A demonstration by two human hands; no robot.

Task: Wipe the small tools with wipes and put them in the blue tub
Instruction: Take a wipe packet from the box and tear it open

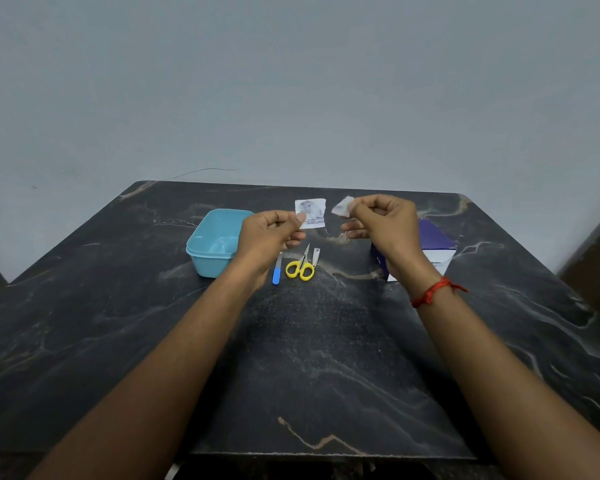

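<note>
My left hand pinches a small white printed sachet by its lower left corner, held above the table. A folded white wipe is pinched at the fingertips of my right hand, just right of the sachet. Below my hands, three small tools lie side by side on the dark table: a blue-handled nail file, yellow-handled scissors and a metal nail clipper. The open blue tub stands left of the tools, partly behind my left hand, and looks empty.
A purple and white box sits on the dark marble table behind my right wrist, which wears a red thread. A grey wall rises behind the table's far edge. Dark furniture shows at both sides.
</note>
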